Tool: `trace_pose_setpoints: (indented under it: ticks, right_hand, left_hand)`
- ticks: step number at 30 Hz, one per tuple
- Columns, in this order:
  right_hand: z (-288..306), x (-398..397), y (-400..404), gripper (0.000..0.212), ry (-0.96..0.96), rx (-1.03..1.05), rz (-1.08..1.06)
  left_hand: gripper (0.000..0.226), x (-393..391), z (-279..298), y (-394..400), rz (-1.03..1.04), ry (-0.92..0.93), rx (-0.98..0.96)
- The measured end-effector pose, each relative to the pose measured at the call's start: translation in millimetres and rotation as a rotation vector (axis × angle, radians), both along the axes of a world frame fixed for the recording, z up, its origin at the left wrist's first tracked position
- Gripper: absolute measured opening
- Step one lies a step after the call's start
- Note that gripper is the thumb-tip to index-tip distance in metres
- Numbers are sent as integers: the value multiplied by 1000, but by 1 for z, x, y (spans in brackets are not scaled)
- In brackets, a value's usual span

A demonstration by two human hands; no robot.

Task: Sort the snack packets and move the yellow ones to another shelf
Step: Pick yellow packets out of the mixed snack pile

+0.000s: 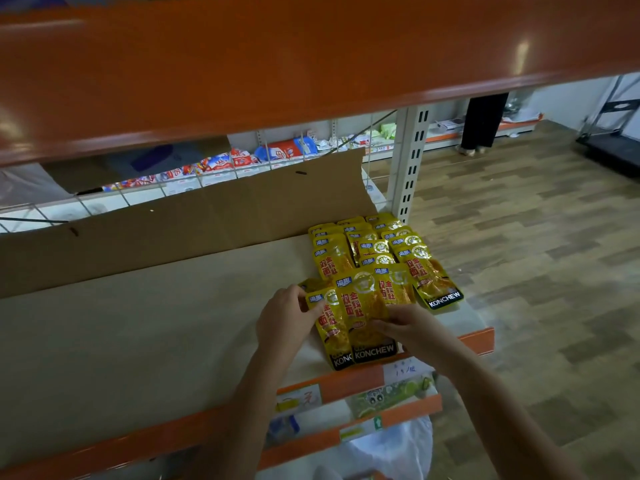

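Note:
Several yellow KONCHEW snack packets (377, 249) lie in overlapping rows at the right end of a shelf (138, 323) lined with beige paper. In front of them a small fan of yellow packets (360, 306) rests near the shelf's front edge. My left hand (285, 318) pinches the left edge of this fan. My right hand (405, 327) grips its right side, fingers curled over the front packet. The lower ends of the front packets overhang the orange shelf lip.
A cardboard sheet (207, 216) stands along the shelf's back. An orange shelf (311, 64) hangs overhead. Red, white and blue packets (239, 161) sit beyond a wire grid. A white upright (410, 161) marks the right end. Lower shelves hold a white bag (391, 448). Someone's dark-clad legs (483, 123) stand far off.

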State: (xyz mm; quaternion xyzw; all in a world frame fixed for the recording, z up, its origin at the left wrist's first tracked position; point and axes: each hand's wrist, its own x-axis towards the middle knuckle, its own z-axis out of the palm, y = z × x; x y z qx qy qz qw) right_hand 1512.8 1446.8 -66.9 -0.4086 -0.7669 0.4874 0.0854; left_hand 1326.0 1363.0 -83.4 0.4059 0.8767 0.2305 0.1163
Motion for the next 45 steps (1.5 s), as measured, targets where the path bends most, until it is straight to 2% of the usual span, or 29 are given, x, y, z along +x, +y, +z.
trace_pose_setpoints:
  ticks: [5,9,14,19,23,35,45]
  right_hand:
    - [-1,-2,-1,20,-1,-28,-34]
    - [-1,-3,-1,19,10,-43,-56]
    - [-2,-2,0,19,10,-59,-67]
    - [-3,1,2,25,34,-55,-84]
    - [-3,5,3,16,77,-59,-91]
    - [-1,15,7,24,47,-37,-138]
    - [1,19,9,23,52,-57,-164]
  left_hand:
    - [42,-7,0,0,-1,1,76]
    - [30,-22,-2,4,0,45,223]
    - [12,-37,-5,17,-109,85,192]
    - [8,-42,-3,25,-156,50,259]
    - [6,-39,7,34,-213,51,291]
    - [9,-27,15,66,-346,23,267]
    - [20,-25,3,55,-289,-24,321]
